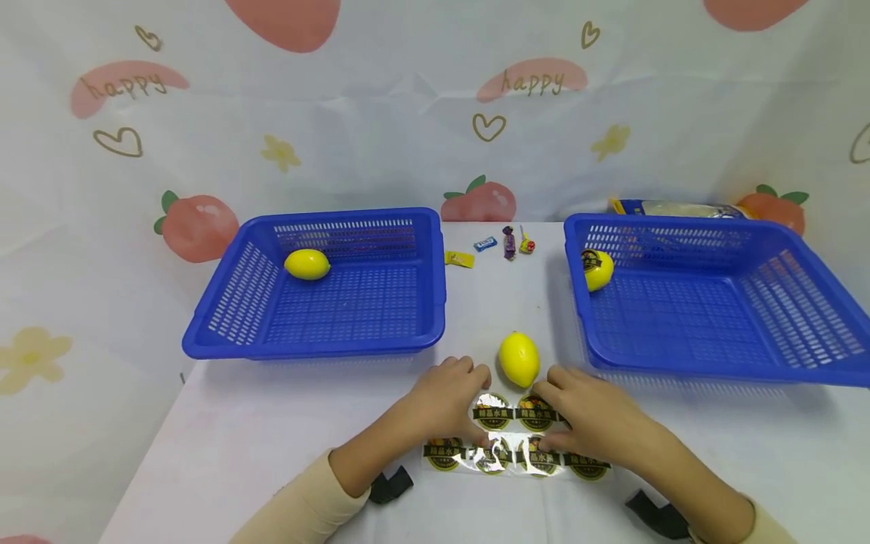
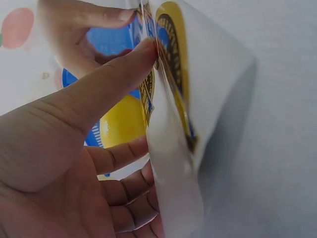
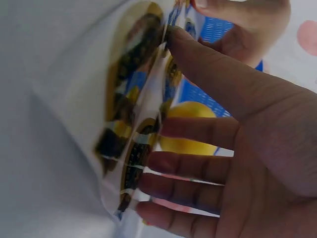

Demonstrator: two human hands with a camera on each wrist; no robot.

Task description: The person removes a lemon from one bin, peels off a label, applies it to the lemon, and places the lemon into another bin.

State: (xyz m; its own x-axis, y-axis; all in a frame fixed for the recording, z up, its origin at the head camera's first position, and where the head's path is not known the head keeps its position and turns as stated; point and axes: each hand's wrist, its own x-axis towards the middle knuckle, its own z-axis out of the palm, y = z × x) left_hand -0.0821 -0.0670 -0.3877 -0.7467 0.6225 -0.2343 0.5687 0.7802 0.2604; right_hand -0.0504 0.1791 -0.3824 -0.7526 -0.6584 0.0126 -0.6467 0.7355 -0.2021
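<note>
A clear-backed sheet of round black-and-gold fruit stickers (image 1: 504, 434) lies in front of the person. My left hand (image 1: 448, 399) holds the sheet on its left side, thumb and fingertips against it. On the other side my right hand (image 1: 593, 414) holds it likewise, with the two thumbs close together. In the left wrist view the sheet (image 2: 173, 198) is seen nearly edge-on, and the right wrist view shows the stickers (image 3: 131, 163) beside the fingertips. Just beyond the sheet, between the hands, sits a yellow lemon (image 1: 519, 360) with no sticker visible on it.
A blue basket (image 1: 313, 351) at the left holds a plain lemon (image 1: 307, 264). The right blue basket (image 1: 720, 372) holds a lemon (image 1: 598, 270) bearing a sticker. Several wrapped sweets, including a purple one (image 1: 509, 243), lie between the baskets. A package (image 1: 686, 209) lies behind the right basket.
</note>
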